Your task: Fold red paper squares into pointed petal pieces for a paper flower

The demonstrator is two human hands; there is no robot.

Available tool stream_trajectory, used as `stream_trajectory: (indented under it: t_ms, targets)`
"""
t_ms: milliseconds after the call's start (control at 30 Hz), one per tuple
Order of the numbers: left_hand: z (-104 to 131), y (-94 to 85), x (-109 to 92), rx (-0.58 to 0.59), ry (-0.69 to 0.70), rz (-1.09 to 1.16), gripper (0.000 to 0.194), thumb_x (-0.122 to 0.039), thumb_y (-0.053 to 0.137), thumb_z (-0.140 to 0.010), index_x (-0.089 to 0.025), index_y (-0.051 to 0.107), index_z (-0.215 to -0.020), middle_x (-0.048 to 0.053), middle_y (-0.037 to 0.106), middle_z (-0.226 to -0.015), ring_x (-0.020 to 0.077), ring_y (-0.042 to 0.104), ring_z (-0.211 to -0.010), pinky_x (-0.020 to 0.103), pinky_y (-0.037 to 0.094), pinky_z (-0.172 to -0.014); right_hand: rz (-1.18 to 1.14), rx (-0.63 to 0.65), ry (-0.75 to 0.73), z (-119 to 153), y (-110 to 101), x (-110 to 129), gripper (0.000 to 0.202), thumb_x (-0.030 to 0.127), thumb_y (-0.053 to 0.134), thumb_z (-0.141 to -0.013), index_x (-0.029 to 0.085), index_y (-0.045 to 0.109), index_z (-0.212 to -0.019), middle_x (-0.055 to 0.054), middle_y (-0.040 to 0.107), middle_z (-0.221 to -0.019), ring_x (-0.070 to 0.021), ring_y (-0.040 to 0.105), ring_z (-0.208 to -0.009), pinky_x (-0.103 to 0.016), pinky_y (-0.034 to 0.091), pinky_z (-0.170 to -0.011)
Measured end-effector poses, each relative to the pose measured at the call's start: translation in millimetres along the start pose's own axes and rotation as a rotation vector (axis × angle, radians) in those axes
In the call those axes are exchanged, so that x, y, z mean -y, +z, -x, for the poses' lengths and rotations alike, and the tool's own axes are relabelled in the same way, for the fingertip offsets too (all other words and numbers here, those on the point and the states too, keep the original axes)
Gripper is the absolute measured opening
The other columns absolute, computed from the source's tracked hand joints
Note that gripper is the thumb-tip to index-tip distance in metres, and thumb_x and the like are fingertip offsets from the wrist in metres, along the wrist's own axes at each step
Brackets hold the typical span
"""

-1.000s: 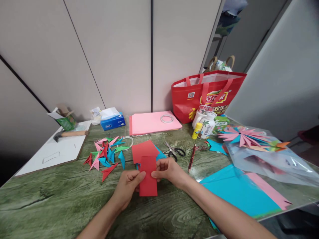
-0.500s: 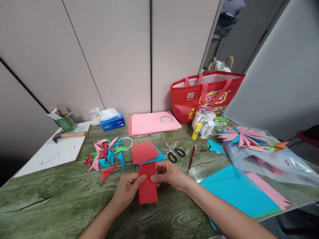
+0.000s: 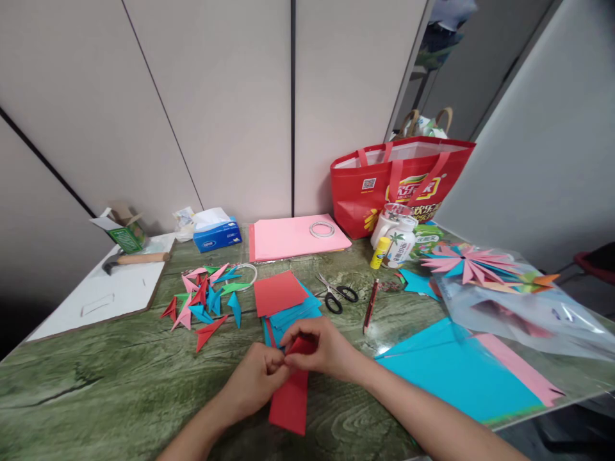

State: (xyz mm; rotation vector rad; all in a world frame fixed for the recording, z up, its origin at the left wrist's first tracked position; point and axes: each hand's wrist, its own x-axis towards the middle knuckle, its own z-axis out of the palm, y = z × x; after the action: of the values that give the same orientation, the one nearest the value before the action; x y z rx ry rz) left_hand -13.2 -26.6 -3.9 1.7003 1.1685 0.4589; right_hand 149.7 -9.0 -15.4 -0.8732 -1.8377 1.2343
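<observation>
Two bare hands meet over a red paper strip (image 3: 289, 404) that lies on the green wood-grain table (image 3: 96, 378) at the near middle. The left hand (image 3: 257, 379) is curled with its fingertips pinched on the strip's far end, and the right hand (image 3: 321, 349) is likewise closed, thumb and fingers pinching the same far end, which is lifted and bent over toward the person; the strip's near end points toward the near table edge. Just beyond the hands sits a small stack of blue paper squares (image 3: 296, 312) with a red square (image 3: 278, 292) on top. Left of that stack lies a scatter of folded paper points (image 3: 204, 298) in red, pink, blue and green, and farther left a white board (image 3: 103, 296) with a hammer (image 3: 134, 258) at its far edge. Right of the stack are black-handled scissors (image 3: 336, 294) and a red pen (image 3: 370, 304). On the near right lie large blue and pink sheets (image 3: 461, 371), with a pink paper flower (image 3: 464, 262) on clear plastic beyond them. Along the far side stand a blue tissue box (image 3: 216, 234), a pink paper pile (image 3: 295, 237) carrying a tape ring (image 3: 321, 228), a yellow glue stick (image 3: 377, 253) and a red shopping bag (image 3: 398, 182).
</observation>
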Motion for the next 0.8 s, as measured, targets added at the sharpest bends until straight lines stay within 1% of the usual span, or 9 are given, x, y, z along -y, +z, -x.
stream_trajectory:
  t_ms: [133, 267, 367, 500, 533, 600, 667, 733, 800]
  targets:
    - [1, 3.1, 3, 0.031, 0.001, -0.069, 0.029, -0.014, 0.041, -0.063, -0.019, 0.021, -0.043, -0.007, 0.016, -0.045, 0.0064, 0.014, -0.044, 0.024, 0.01, -0.042, 0.086, 0.003, -0.055, 2, 4, -5, 0.014, 0.013, 0.06, -0.062, 0.016, 0.065, -0.076, -0.001, 0.065, -0.07, -0.0127, 0.058, -0.063, -0.02, 0.043, -0.056]
    - [0, 2.7, 3, 0.081, 0.04, -0.035, 0.026, -0.012, 0.039, -0.064, -0.019, 0.023, -0.043, -0.006, 0.017, -0.046, 0.0064, 0.015, -0.044, 0.024, 0.01, -0.042, 0.127, 0.035, -0.069, 3, 5, -3, 0.016, 0.01, 0.056, -0.061, 0.015, 0.066, -0.072, 0.0, 0.064, -0.065, -0.0105, 0.055, -0.056, -0.018, 0.04, -0.05]
    - [0, 0.6, 2, 0.131, 0.049, 0.022, 0.03, -0.017, 0.042, -0.069, -0.019, 0.024, -0.045, -0.006, 0.017, -0.047, 0.0065, 0.015, -0.045, 0.024, 0.01, -0.042, 0.129, 0.052, -0.059, 2, 2, 0, 0.017, 0.008, 0.054, -0.06, 0.015, 0.067, -0.069, 0.001, 0.062, -0.06, -0.0103, 0.053, -0.053, -0.018, 0.039, -0.047]
    - [2, -3.7, -1, 0.195, 0.01, 0.073, 0.039, -0.032, 0.047, -0.075, -0.019, 0.023, -0.047, -0.007, 0.018, -0.048, 0.0064, 0.014, -0.045, 0.025, 0.01, -0.043, 0.126, -0.025, -0.035, -3, -14, 0, 0.015, 0.01, 0.054, -0.062, 0.015, 0.067, -0.068, -0.001, 0.062, -0.059, -0.0115, 0.054, -0.053, -0.02, 0.042, -0.05]
    - [3, -4.8, -2, 0.207, 0.002, 0.08, 0.041, -0.035, 0.048, -0.076, -0.019, 0.023, -0.046, -0.007, 0.018, -0.047, 0.0062, 0.014, -0.045, 0.025, 0.01, -0.043, 0.123, -0.06, -0.043, -5, -20, -1, 0.014, 0.01, 0.055, -0.062, 0.015, 0.067, -0.068, -0.001, 0.063, -0.061, -0.0119, 0.055, -0.054, -0.021, 0.043, -0.051]
    - [4, -6.5, -3, 0.207, -0.007, 0.084, 0.046, -0.042, 0.05, -0.075, -0.019, 0.023, -0.046, -0.007, 0.018, -0.046, 0.0059, 0.013, -0.044, 0.025, 0.009, -0.042, 0.131, -0.188, -0.034, -9, -30, -2, 0.013, 0.012, 0.056, -0.062, 0.015, 0.067, -0.068, -0.002, 0.063, -0.063, -0.0124, 0.055, -0.055, -0.022, 0.043, -0.052]
    - [4, -7.6, -3, 0.179, -0.017, 0.081, 0.049, -0.048, 0.051, -0.073, -0.019, 0.022, -0.045, -0.007, 0.016, -0.045, 0.0058, 0.012, -0.043, 0.025, 0.008, -0.042, 0.06, -0.314, 0.013, -12, -35, -2, 0.01, 0.02, 0.058, -0.067, 0.016, 0.066, -0.072, -0.002, 0.061, -0.06, -0.0122, 0.053, -0.053, -0.022, 0.042, -0.05]
    - [2, -8.1, -2, 0.143, -0.024, 0.082, 0.05, -0.052, 0.05, -0.072, -0.019, 0.022, -0.045, -0.007, 0.016, -0.045, 0.0058, 0.013, -0.043, 0.025, 0.008, -0.042, -0.052, -0.275, 0.046, -11, -32, -1, 0.016, 0.027, 0.055, -0.073, 0.016, 0.065, -0.078, -0.002, 0.061, -0.062, -0.0135, 0.055, -0.057, -0.023, 0.043, -0.052]
    - [0, -8.1, 1, 0.12, -0.018, 0.079, 0.05, -0.052, 0.051, -0.071, -0.019, 0.023, -0.045, -0.008, 0.017, -0.045, 0.0058, 0.013, -0.043, 0.025, 0.008, -0.042, -0.07, -0.136, 0.076, -9, -23, 1, 0.019, 0.033, 0.06, -0.071, 0.017, 0.065, -0.081, -0.003, 0.063, -0.071, -0.0141, 0.055, -0.063, -0.023, 0.042, -0.054]
